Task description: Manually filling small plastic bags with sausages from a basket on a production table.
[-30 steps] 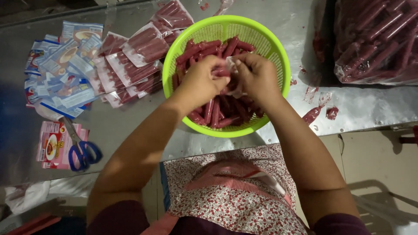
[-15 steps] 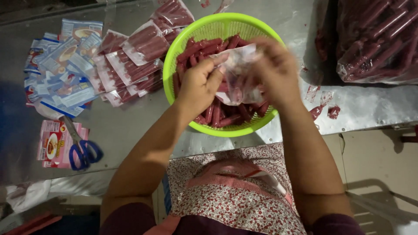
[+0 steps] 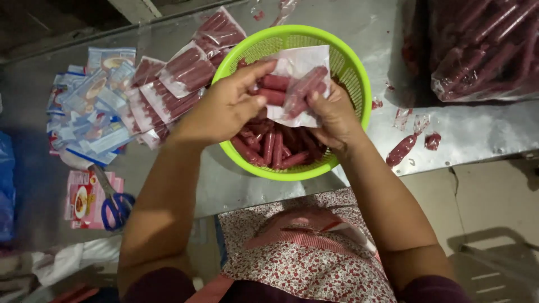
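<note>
A lime-green basket (image 3: 359, 84) on the metal table holds several red sausages (image 3: 275, 148). Above it my right hand (image 3: 334, 115) holds a clear plastic pouch (image 3: 306, 64) open, with one sausage partly inside. My left hand (image 3: 227, 106) grips two red sausages (image 3: 275, 90) and pushes them into the pouch's mouth. Both forearms reach in from below the basket.
Filled sausage packs (image 3: 188, 73) lie left of the basket, beside a heap of empty printed pouches (image 3: 92, 106). Blue-handled scissors (image 3: 115, 205) rest on a pink packet (image 3: 81, 199). A big bag of sausages (image 3: 483, 47) sits top right; loose sausage pieces (image 3: 401, 150) lie near the table edge.
The hands rose from the basket with the pouch. The pouch is now spread open, and my left hand has brought sausages to its mouth.
</note>
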